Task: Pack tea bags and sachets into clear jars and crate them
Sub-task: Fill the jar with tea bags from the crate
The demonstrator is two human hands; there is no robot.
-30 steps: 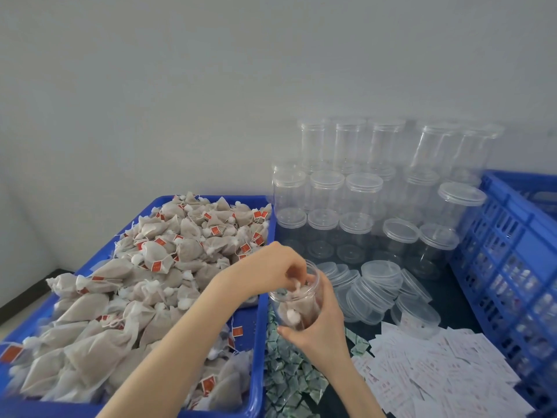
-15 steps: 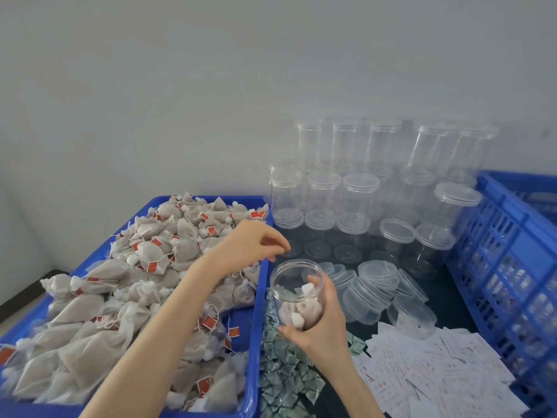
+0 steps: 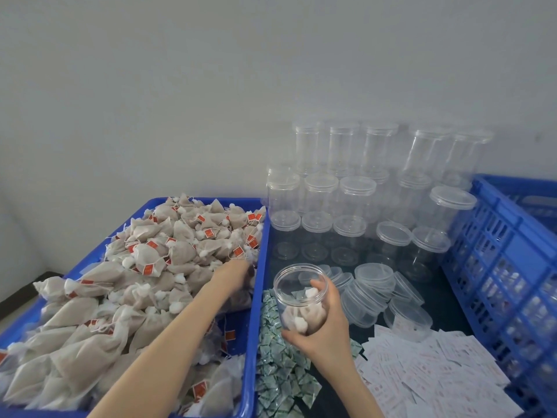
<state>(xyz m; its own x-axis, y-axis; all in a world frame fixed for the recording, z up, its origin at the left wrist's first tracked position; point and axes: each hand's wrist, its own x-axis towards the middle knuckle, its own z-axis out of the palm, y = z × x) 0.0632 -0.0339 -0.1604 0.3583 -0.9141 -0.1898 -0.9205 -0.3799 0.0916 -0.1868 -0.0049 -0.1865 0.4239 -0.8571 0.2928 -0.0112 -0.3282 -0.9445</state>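
A person works at a dark bench, seen from above through a head-worn camera; only the forearms and hands show.

The right hand grips an open clear jar from below and the side, fingers and thumb curled round its wall. The jar is tilted, its mouth towards the left, and is lifted just above a scatter of small green sachets. It holds a few tea bags in its lower part and looks far from full.

The left hand reaches into a large blue tray heaped with mesh tea bags that carry orange tags on strings. Its fingers are buried among the bags at the tray's right edge, so I cannot tell whether they are spread or already pinching one.

Behind the jar stand rows of empty clear jars with lids on, stacked against the wall. Loose clear lids lie in a pile just right of the held jar. White paper slips cover the near right of the bench, and a blue crate stands at the far right.

Risks, as a judgement: the tag strings are tangled through the heap, so lifting one bag could drag others over the tray's rim. The tilted jar could spill its contents if it leans further. A hurried drop could miss the mouth and land among the sachets.
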